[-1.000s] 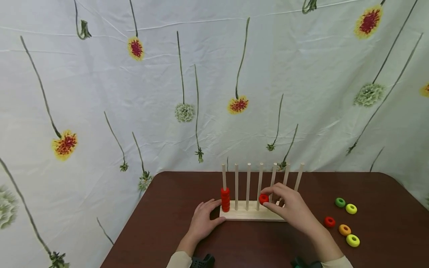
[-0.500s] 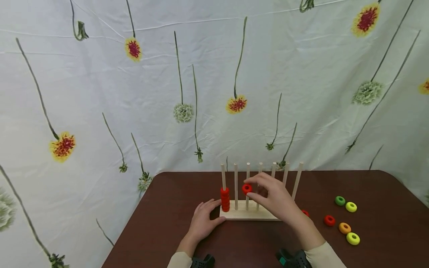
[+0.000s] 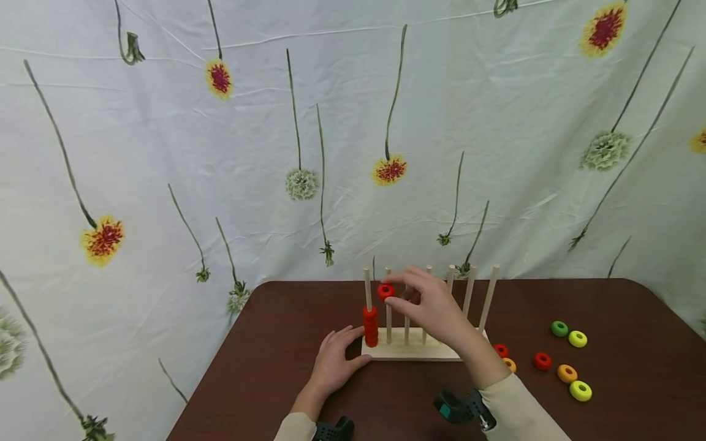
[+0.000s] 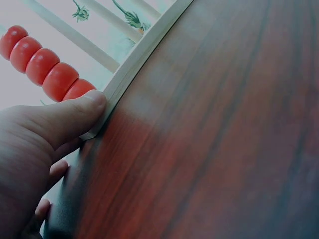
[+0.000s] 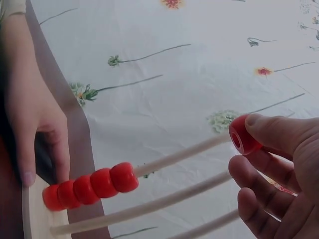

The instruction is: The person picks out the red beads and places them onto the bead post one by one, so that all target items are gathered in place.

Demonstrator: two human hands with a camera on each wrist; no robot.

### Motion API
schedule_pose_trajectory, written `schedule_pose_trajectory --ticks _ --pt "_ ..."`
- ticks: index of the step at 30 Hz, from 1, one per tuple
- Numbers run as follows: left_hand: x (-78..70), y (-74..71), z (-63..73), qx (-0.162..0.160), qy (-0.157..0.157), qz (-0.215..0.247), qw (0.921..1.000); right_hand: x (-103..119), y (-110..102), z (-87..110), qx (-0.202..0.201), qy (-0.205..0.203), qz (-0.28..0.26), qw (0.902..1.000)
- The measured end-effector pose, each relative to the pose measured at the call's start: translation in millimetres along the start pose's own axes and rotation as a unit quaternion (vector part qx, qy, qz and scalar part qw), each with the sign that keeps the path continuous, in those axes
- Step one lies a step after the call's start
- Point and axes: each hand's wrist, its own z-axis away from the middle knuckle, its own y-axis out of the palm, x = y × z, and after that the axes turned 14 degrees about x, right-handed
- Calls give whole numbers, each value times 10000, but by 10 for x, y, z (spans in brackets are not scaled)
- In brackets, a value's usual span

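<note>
My right hand [image 3: 427, 300] pinches a red ring bead [image 3: 385, 291] between thumb and fingertips, close to the top of the leftmost peg in the right wrist view. That peg [image 3: 368, 288] carries a stack of several red beads [image 3: 371, 327] at its foot. It belongs to a pale wooden rack [image 3: 413, 351] with a row of upright pegs; the others that show carry no beads. My left hand [image 3: 335, 367] holds the rack's left end, its thumb [image 4: 82, 112] along the front edge in the left wrist view and its other fingers round the end.
On the table [image 3: 265, 343] to the right lie loose beads: a green one [image 3: 559, 329], yellow ones [image 3: 578, 339], an orange one [image 3: 567, 373] and a red one [image 3: 542, 361]. A red bead [image 3: 501, 350] and an orange one lie beside my right forearm. A flowered cloth [image 3: 342, 141] hangs behind.
My right hand has moved left and up with the red bead, from the middle pegs to near the leftmost one. The left hand has stayed on the rack's end.
</note>
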Motion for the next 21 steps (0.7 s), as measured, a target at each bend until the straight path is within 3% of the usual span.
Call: schedule_pose_trajectory --ticks 15,21 --pt "2 2 -10 -3 49 28 10000 125 15 -284 -338 243 -438 9982" --pt "-2 0 -1 -11 45 2 10000 139 30 -374 -236 456 -971 9939"
